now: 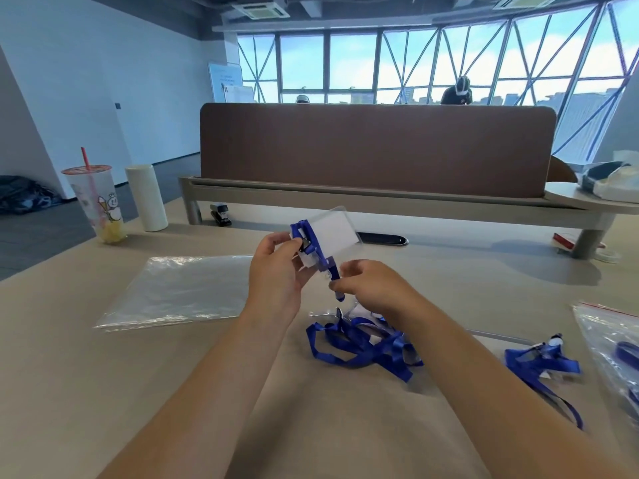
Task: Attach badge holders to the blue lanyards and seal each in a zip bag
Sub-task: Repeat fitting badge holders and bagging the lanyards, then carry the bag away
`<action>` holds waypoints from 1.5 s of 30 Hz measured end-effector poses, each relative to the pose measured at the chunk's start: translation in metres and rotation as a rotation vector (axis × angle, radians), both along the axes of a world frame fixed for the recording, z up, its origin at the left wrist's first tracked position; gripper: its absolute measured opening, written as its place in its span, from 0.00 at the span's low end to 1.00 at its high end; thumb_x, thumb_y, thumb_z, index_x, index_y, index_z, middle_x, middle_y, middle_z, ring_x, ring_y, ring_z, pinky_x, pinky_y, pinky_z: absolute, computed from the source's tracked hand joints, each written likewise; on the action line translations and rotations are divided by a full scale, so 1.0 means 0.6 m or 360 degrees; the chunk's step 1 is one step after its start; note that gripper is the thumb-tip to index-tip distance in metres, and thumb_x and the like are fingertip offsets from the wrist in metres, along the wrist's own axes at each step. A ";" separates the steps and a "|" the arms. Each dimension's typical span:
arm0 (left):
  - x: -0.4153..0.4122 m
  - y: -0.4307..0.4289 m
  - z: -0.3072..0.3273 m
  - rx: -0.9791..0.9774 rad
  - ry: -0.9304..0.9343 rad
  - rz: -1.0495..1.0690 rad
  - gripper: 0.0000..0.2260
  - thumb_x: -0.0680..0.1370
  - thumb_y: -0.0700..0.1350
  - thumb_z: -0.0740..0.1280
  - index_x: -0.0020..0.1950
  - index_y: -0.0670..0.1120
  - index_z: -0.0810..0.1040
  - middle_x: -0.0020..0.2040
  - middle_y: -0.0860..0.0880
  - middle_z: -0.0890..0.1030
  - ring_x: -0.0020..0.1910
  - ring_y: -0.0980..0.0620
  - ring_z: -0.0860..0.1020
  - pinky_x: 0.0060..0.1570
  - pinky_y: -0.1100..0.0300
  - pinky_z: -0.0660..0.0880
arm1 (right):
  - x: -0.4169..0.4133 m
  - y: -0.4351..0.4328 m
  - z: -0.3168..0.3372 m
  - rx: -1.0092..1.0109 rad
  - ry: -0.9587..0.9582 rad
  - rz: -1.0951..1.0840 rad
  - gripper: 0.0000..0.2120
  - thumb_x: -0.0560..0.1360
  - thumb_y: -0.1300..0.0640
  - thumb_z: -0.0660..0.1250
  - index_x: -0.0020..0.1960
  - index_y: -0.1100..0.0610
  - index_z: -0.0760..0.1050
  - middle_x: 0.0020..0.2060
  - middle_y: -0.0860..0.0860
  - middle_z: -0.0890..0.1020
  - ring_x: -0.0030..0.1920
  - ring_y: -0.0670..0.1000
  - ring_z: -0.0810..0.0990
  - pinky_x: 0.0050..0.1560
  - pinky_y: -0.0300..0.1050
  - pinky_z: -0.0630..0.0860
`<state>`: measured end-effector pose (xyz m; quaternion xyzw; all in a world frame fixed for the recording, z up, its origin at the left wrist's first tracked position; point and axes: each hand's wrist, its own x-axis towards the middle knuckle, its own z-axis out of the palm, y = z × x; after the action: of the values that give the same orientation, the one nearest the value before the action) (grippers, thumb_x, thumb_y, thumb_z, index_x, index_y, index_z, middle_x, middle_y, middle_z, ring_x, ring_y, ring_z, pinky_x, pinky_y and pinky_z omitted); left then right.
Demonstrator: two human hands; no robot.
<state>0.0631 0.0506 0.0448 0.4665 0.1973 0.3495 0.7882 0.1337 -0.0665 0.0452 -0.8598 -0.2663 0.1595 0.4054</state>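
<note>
While fingers (352,271) pinch lanyard (316,248), zip bag (601,337) holds another.

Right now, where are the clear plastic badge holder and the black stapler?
clear plastic badge holder (337,229): head view, on its white insert.
black stapler (221,213): head view, on its top.

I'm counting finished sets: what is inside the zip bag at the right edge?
A blue lanyard shows through the clear zip bag. The picture's edge cuts the bag off, so the rest of its contents cannot be seen.
</note>
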 end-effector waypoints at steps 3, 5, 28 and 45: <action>-0.003 0.000 0.003 -0.0100 -0.0061 -0.0042 0.08 0.81 0.35 0.63 0.57 0.46 0.74 0.55 0.41 0.81 0.52 0.43 0.83 0.50 0.46 0.82 | 0.001 0.001 -0.005 0.0106 0.0076 0.0069 0.11 0.77 0.55 0.69 0.57 0.57 0.79 0.42 0.49 0.84 0.42 0.47 0.81 0.43 0.41 0.76; -0.002 0.006 0.000 -0.0077 -0.0035 -0.0001 0.08 0.81 0.35 0.63 0.55 0.47 0.74 0.54 0.42 0.82 0.51 0.44 0.83 0.50 0.46 0.82 | 0.003 -0.002 0.001 0.0093 0.0067 0.0046 0.07 0.77 0.57 0.68 0.52 0.57 0.81 0.38 0.50 0.85 0.38 0.46 0.82 0.44 0.41 0.79; 0.007 -0.016 -0.021 0.1196 0.0536 -0.0342 0.07 0.81 0.39 0.64 0.58 0.46 0.70 0.45 0.56 0.78 0.37 0.59 0.81 0.35 0.70 0.78 | 0.006 -0.029 0.045 -0.0229 -0.0937 0.0230 0.05 0.79 0.60 0.64 0.51 0.51 0.77 0.44 0.48 0.78 0.43 0.49 0.76 0.45 0.40 0.69; 0.002 -0.005 -0.014 0.1043 0.0488 -0.0587 0.09 0.78 0.37 0.69 0.55 0.48 0.78 0.46 0.47 0.85 0.44 0.49 0.85 0.43 0.54 0.83 | 0.032 -0.048 0.049 0.0074 -0.0612 0.0189 0.14 0.74 0.56 0.73 0.57 0.52 0.73 0.52 0.47 0.79 0.52 0.49 0.79 0.50 0.40 0.74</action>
<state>0.0642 0.0477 0.0363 0.7673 0.1036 0.1730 0.6088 0.1527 -0.0950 0.0745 -0.8476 -0.3926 0.0097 0.3568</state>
